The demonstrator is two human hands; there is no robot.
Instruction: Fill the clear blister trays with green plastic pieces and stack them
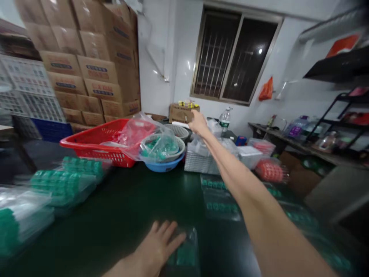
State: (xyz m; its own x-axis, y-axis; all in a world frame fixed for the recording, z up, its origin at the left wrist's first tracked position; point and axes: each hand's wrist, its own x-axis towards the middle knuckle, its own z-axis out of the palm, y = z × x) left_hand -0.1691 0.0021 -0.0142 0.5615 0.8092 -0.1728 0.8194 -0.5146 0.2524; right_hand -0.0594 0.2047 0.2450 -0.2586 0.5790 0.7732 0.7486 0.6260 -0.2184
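My left hand (pixel 157 244) lies low at the front of the dark green table, fingers spread, nothing gripped. Under and beside its thumb is a clear plastic pack (pixel 186 250) with green contents, partly covered by the hand. My right arm stretches far across the table. My right hand (pixel 198 123) is at the back, in front of a small cardboard box (pixel 181 113) with yellow-and-black items on top. A white strip-like thing (pixel 180 124) shows by its fingertips. Those fingers look bent but are blurred, and whether they grip the strip I cannot tell. Below the right forearm stand stacked clear trays (pixel 197 159).
A red plastic basket (pixel 95 144) and a blue basin (pixel 164 165) with a bagged colander stand at the back left. Packs of green pieces (pixel 56 184) line the left side; more clear packs (pixel 221 207) lie right. Behind are stacked cartons (pixel 99 69) and a water bottle (pixel 225 119).
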